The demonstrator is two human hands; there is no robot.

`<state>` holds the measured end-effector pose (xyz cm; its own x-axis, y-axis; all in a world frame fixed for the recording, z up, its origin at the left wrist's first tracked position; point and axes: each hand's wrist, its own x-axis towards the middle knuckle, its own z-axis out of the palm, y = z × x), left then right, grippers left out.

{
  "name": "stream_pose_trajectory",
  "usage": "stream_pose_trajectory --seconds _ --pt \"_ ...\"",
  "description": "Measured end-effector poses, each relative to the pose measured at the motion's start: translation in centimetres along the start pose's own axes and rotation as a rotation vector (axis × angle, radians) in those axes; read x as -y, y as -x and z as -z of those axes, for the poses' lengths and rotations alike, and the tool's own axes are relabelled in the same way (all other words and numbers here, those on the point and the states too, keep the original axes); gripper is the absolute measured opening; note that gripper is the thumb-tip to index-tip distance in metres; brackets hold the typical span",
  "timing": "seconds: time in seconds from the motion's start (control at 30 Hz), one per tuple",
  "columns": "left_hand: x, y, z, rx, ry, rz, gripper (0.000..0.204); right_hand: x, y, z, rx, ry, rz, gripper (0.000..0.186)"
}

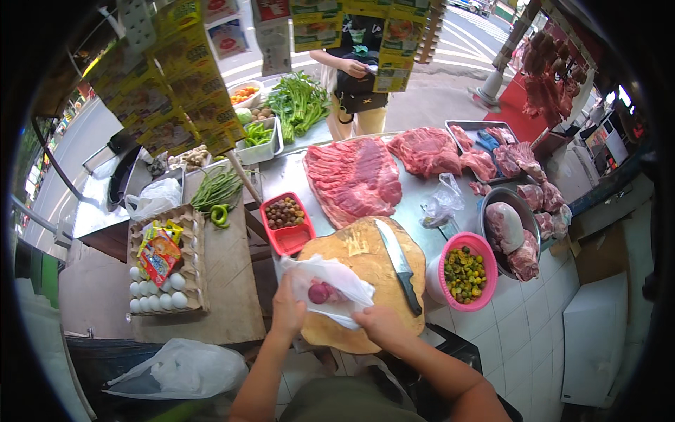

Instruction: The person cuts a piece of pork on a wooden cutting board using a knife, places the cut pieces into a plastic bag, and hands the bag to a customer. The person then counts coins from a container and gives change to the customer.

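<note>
Between my hands a white plastic bag (358,288) is held spread over the round wooden chopping board (337,337). My left hand (288,309) is closed on the bag's left edge, and my right hand (381,326) grips its lower right edge. Inside lies a purple-red onion (319,292), with paler pinkish pieces beside it that I cannot make out. To the right of the bag, a large knife (395,257) with a black handle rests on the board, its handle toward me. My fingertips are partly hidden by the plastic.
A red divided tray (290,239) with small brown fruits touches the board's left side. Right of the board stands a pink bucket (464,271) of cut green citrus. Meat slabs (355,176) lie beyond. Eggs in a tray (169,260) are left. A person (358,77) stands across the counter.
</note>
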<state>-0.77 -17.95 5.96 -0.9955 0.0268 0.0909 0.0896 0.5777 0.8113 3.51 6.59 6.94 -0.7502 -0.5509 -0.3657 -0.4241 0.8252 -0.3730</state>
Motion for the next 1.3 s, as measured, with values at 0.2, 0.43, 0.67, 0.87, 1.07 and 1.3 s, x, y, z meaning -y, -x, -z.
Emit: stream_pose_trajectory --seconds 0.2,0.43,0.67,0.87,1.07,1.3 --pt "-8.1 0.1 3.7 0.281 0.073 -0.325 0.066 3.3 0.4 9.5 -0.519 -0.812 0.017 0.068" --pt "-11.7 -2.1 7.0 -0.111 -0.201 -0.377 0.055 0.6 -10.3 15.6 -0.816 -0.896 -0.222 0.007" --pt "-6.0 -2.0 7.1 0.18 0.115 0.019 0.052 -5.7 -21.7 18.3 -1.354 -0.74 -0.082 0.013" --pt "-2.4 -7.6 3.9 0.056 0.59 0.245 0.052 -14.1 -30.1 15.4 -1.376 -0.58 -0.186 0.019" --pt "-0.5 -22.4 0.4 -0.04 1.178 0.266 0.088 -18.4 -32.5 12.8 -1.195 -0.512 -0.279 0.019" --pt "-2.1 -40.6 -2.6 -0.12 1.439 0.566 0.126 -18.0 -31.2 15.1 -1.049 -0.517 -0.289 0.018"
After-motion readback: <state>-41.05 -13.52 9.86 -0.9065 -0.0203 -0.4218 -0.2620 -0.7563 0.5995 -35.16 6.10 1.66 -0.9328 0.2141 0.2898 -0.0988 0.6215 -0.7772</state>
